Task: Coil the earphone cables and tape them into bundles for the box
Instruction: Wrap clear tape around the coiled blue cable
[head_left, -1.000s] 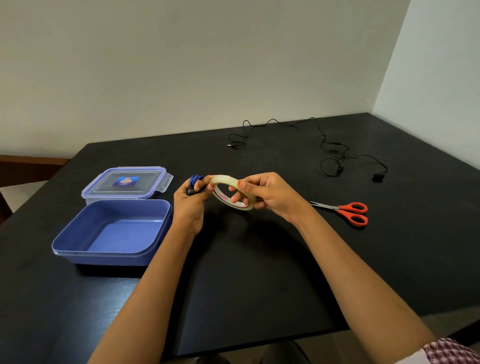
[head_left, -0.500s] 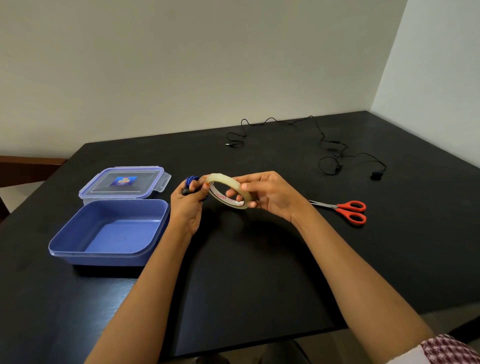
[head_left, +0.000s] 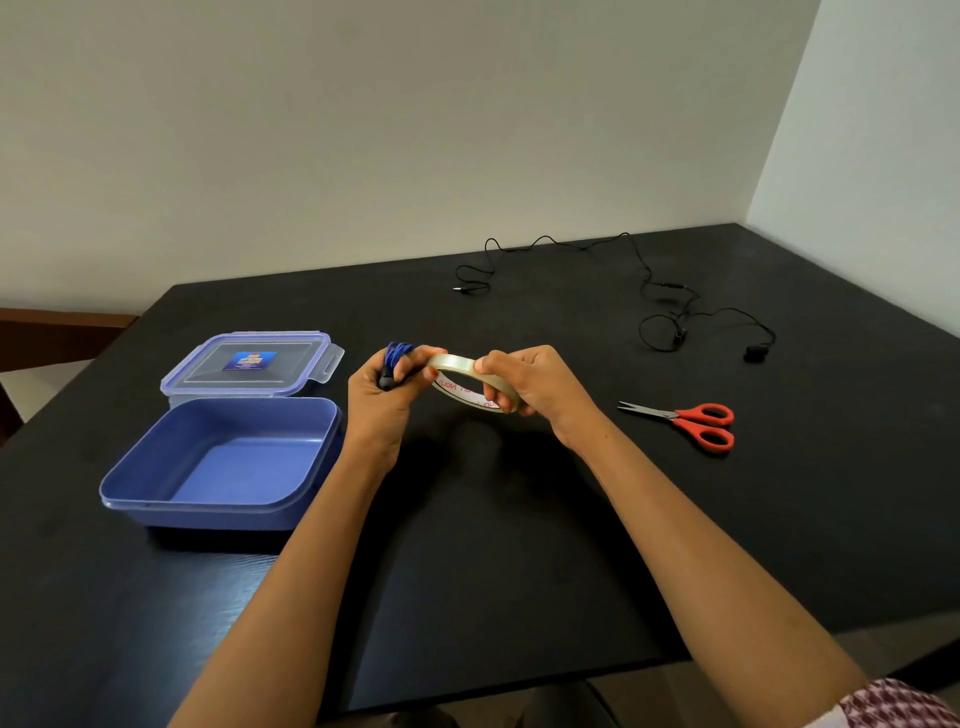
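Observation:
My left hand (head_left: 379, 410) is closed around a coiled blue earphone cable (head_left: 397, 356) whose loops stick out above the fist; its thumb tip also touches the tape roll. My right hand (head_left: 540, 387) grips a roll of clear tape (head_left: 470, 382) held just above the black table (head_left: 519, 545), right beside the coil. A loose black earphone cable (head_left: 660, 312) lies uncoiled across the far side of the table. The open blue box (head_left: 223, 467) stands empty to the left of my hands.
The box's clear lid (head_left: 249, 364) lies just behind the box. Red-handled scissors (head_left: 696, 421) rest on the table to the right of my right hand. A wall runs along the table's far edge and right side.
Both hands stay together over the table's middle. My left thumb has shifted along the tape roll's edge, and the roll has tilted slightly.

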